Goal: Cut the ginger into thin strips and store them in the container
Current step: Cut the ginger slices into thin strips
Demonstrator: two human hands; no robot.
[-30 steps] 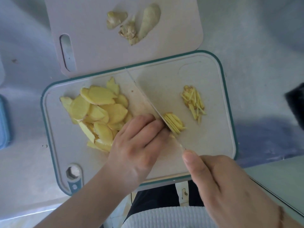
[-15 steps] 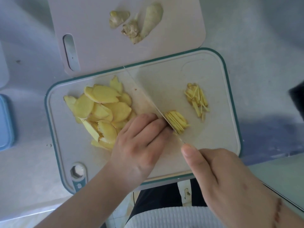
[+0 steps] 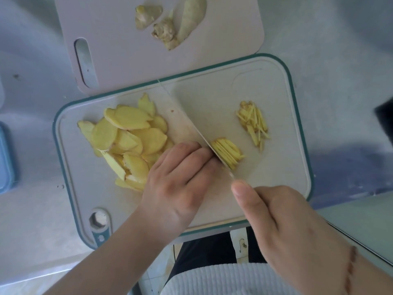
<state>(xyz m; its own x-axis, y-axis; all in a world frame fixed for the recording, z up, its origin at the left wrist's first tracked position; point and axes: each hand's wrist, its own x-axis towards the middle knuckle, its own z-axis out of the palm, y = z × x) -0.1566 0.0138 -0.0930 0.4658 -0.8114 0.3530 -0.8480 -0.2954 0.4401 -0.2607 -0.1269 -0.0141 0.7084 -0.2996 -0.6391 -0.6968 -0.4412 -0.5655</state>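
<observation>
Both hands are at work on the green-rimmed board (image 3: 70, 158). The left hand (image 3: 178, 179) lies knuckles-up with fingers curled down, pressing on a slice that its fingers hide; only the cut part shows. The right hand (image 3: 282, 226) is wrapped round the handle of the knife (image 3: 191, 126), forefinger stretched along its spine, with the blade running diagonally up the board and its edge down just beside the left fingertips.

Slicing into strips is the step in hand, and it looks early. A fan of fresh strips (image 3: 227, 153) lies against the right face of the blade, a small pile (image 3: 253, 122) of finished ones sits further right, and a large heap of slices (image 3: 125, 137) waits to the left, touching the left hand. Uncut ginger pieces (image 3: 172, 20) rest on the pink board (image 3: 106, 50) behind. A blue object (image 3: 6, 158) at the left edge of the tabletop may be the container; too little shows to say.

Next the left fingers should creep back a sliver while the blade lifts and drops again, staying clear of the knuckles.

Compared with a second ago, the fan beside the blade is a little wider, and the left hand has edged back; the piles have not shifted on the board.
</observation>
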